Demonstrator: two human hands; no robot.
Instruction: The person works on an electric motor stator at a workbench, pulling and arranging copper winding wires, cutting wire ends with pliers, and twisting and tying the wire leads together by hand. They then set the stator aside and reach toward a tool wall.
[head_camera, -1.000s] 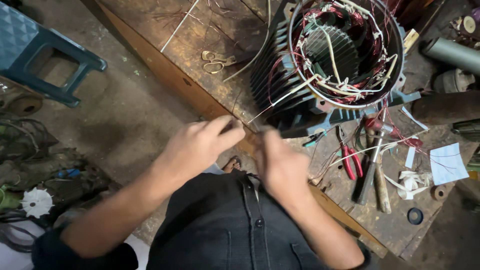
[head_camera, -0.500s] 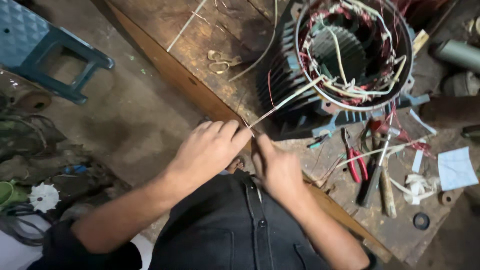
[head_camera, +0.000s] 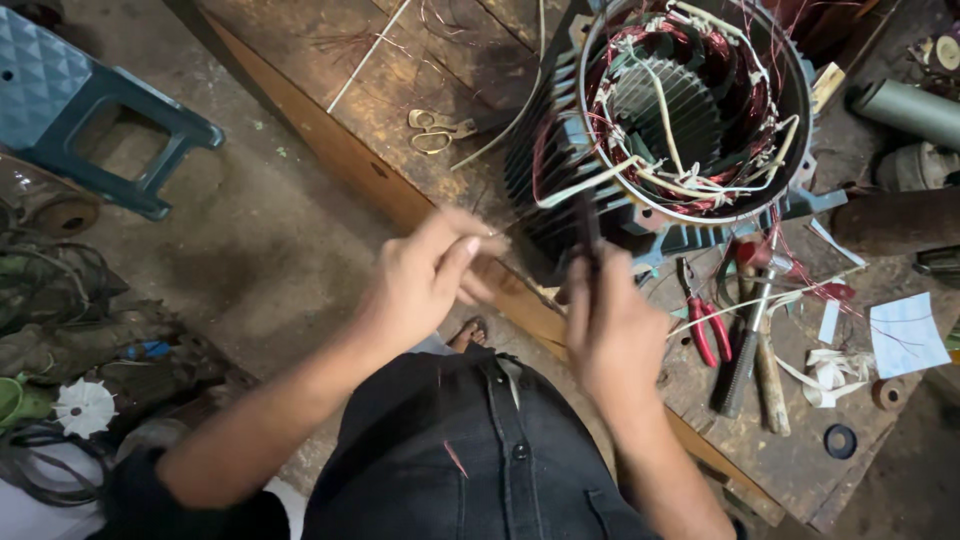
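A finned motor stator (head_camera: 690, 110) with red copper windings and cream sleeved leads lies on a wooden workbench (head_camera: 400, 70). One cream lead wire (head_camera: 575, 188) runs from the windings down toward my hands. My left hand (head_camera: 425, 275) pinches the wire's thin end at the bench edge, fingers closed on it. My right hand (head_camera: 610, 330) is closed around a thin dark tool (head_camera: 590, 225) that stands upright, its tip against the same wire just below the stator. Both hands are blurred by motion.
Yellow-handled scissors (head_camera: 435, 130) lie on the bench left of the stator. Red-handled pliers (head_camera: 705, 320), a hammer (head_camera: 745, 340), paper scraps (head_camera: 905, 335) and tape rolls lie at the right. A blue plastic stool (head_camera: 80, 110) and a white fan (head_camera: 85, 408) are on the floor at left.
My hands have drawn slightly apart along the wire. The right hand has risen with the dark tool now upright against the lead. The view has moved closer to the stator.
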